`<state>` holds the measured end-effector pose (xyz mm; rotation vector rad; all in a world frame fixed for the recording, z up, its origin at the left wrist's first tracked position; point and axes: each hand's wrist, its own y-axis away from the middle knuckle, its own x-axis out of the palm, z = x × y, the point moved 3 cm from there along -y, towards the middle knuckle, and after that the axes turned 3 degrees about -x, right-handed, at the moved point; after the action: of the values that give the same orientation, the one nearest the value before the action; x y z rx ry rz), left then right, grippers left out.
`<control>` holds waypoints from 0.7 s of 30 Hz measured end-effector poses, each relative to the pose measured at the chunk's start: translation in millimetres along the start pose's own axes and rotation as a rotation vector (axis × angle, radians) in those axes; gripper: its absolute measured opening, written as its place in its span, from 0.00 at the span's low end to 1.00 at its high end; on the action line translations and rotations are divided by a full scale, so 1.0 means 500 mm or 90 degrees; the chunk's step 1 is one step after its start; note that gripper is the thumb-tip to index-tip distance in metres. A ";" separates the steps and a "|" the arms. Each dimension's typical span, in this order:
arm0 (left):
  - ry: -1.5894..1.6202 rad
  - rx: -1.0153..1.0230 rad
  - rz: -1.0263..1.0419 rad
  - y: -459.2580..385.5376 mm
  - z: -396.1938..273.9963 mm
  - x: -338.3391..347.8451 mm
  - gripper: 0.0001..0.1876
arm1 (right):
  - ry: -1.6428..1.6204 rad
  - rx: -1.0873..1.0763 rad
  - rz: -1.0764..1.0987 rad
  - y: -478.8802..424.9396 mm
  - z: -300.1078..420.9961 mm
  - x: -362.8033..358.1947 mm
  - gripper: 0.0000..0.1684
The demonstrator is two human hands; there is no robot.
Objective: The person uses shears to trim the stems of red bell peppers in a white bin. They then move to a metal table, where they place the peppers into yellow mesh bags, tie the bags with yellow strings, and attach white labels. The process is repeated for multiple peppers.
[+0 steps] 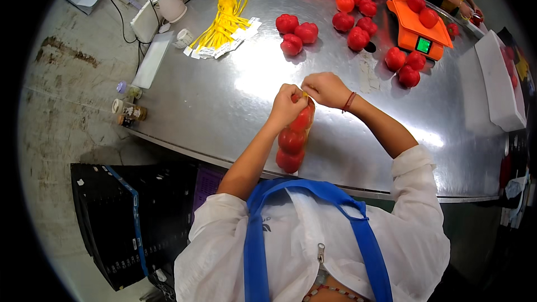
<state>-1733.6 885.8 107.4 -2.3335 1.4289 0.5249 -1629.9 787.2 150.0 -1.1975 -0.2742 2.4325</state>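
Observation:
Several red bell peppers (291,140) lie in a row inside a yellow net bag (309,128) on the steel table, stretching from my hands toward my body. My left hand (289,102) grips the gathered far end of the bag, just beyond the last pepper. Against it, my right hand (325,89) pinches at the same end, where a bit of yellow shows between the hands. Its fingertips are partly hidden. Beyond my hands sits a group of loose red bell peppers (292,45).
Labelled yellow nets (222,25) lie at the far left of the steel table (201,105). An orange digital scale (419,29) bears two peppers, with more peppers nearby. A white foam box (499,79) stands right. Black crates (138,218) stand lower left. Another person's hand (465,10) shows far right.

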 end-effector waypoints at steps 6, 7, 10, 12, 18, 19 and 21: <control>0.166 -0.099 0.050 -0.002 0.009 -0.002 0.05 | -0.504 0.270 -0.291 -0.049 -0.008 0.036 0.15; 0.189 -0.105 0.059 0.001 0.014 -0.008 0.05 | -0.600 0.300 -0.289 -0.060 -0.002 0.044 0.15; 0.306 -0.185 0.103 -0.003 0.011 -0.038 0.05 | -0.819 0.362 -0.301 -0.106 -0.004 0.072 0.13; 0.350 -0.208 0.126 -0.009 0.035 -0.054 0.06 | -0.822 0.366 -0.301 -0.133 -0.015 0.095 0.12; 0.596 -0.320 0.192 -0.016 0.158 -0.090 0.14 | -0.816 0.389 -0.244 -0.228 -0.045 0.203 0.11; 0.702 -0.345 0.205 -0.011 0.165 -0.096 0.19 | -0.845 0.397 -0.252 -0.245 -0.054 0.210 0.11; 0.849 -0.347 0.246 0.002 0.184 -0.106 0.27 | -0.905 0.405 -0.269 -0.281 -0.066 0.227 0.11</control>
<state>-1768.7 970.2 53.2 -2.9534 2.5295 -0.9099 -1626.6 963.2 98.5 0.8614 -0.0822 2.2257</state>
